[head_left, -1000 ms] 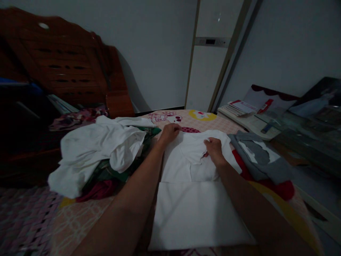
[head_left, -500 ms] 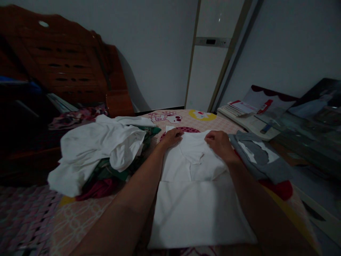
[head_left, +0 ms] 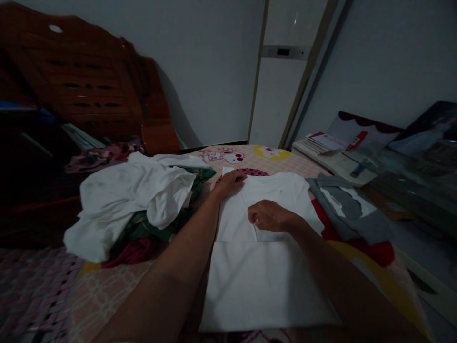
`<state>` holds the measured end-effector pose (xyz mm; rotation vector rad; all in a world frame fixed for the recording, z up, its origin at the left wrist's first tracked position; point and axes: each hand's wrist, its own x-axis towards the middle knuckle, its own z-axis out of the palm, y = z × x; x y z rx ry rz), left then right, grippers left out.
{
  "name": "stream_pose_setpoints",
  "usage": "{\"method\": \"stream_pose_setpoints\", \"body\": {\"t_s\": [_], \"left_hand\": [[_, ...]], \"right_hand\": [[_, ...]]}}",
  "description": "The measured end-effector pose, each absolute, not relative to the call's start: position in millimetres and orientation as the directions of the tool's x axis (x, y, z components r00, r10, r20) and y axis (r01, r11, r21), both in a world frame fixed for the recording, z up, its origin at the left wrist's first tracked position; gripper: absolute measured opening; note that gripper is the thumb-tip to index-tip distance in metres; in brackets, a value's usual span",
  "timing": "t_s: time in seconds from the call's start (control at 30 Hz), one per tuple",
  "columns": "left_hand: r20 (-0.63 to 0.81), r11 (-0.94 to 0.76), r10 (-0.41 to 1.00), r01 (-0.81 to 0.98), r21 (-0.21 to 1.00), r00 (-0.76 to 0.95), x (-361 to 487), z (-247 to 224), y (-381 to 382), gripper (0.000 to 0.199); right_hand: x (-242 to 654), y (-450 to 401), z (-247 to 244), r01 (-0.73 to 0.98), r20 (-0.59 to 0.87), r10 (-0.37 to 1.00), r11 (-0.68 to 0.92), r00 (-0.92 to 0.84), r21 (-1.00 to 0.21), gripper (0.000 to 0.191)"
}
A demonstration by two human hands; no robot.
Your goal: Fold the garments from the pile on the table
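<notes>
A white shirt point(head_left: 264, 281) lies partly folded on the patterned cloth, its lower part doubled up in a straight-edged panel. My left hand point(head_left: 231, 183) is closed on the shirt's upper left edge, near the collar. Over the middle of the shirt, my right hand point(head_left: 268, 215) is closed, with a small bit of white fabric pinched at its fingertips. The far right shoulder of the shirt lies flat, touched by neither hand.
Rumpled white clothing point(head_left: 117, 200) lies over green and maroon garments at the left. Folded grey clothing point(head_left: 352, 207) rests on a red garment point(head_left: 380, 252) at the right. Beyond are a wooden chair point(head_left: 89, 90), papers point(head_left: 323, 144) and a glass surface point(head_left: 410, 176).
My right hand has moved from the collar's right side down and left to the shirt's middle. The fabric flap there has shifted. My left hand has stayed in place.
</notes>
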<state>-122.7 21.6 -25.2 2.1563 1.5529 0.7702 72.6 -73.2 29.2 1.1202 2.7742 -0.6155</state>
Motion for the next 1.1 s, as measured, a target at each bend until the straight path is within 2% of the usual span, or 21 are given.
{"method": "stream_pose_setpoints", "body": {"t_s": [0.33, 0.47, 0.63, 0.77, 0.9, 1.0, 1.1], "left_hand": [[0.233, -0.332, 0.943, 0.717, 0.613, 0.238, -123.1, -28.3, 22.0, 0.035], [0.233, -0.333, 0.943, 0.715, 0.614, 0.240, -122.9, -27.5, 21.3, 0.034], [0.230, -0.342, 0.939, 0.726, 0.596, 0.254, -123.5, -28.0, 23.7, 0.035], [0.238, -0.345, 0.938, 0.732, 0.588, 0.252, -123.7, -29.5, 25.2, 0.035], [0.245, -0.342, 0.939, 0.731, 0.590, 0.241, -123.3, -30.5, 24.7, 0.036], [0.244, -0.344, 0.938, 0.732, 0.588, 0.245, -123.2, -31.4, 24.7, 0.037], [0.254, -0.352, 0.935, 0.732, 0.583, 0.247, -123.1, -31.9, 25.5, 0.036]], "right_hand": [[70.4, -72.7, 17.9, 0.693, -0.174, 0.672, 0.677, -0.720, -0.249, 0.019], [70.2, -71.9, 18.1, 0.689, -0.148, 0.677, 0.677, -0.721, -0.260, 0.018], [72.9, -73.3, 25.4, 0.677, -0.187, 0.653, 0.680, -0.734, -0.282, 0.016], [77.0, -75.2, 32.7, 0.692, -0.231, 0.657, 0.635, -0.718, -0.344, 0.014], [92.1, -66.4, 38.3, 0.727, -0.387, 0.648, 0.406, -0.657, -0.553, 0.008], [110.0, -54.6, 41.8, 0.688, -0.293, 0.766, 0.254, -0.572, -0.680, 0.010], [121.2, -47.7, 41.1, 0.720, -0.222, 0.846, 0.241, -0.484, -0.651, 0.012]]}}
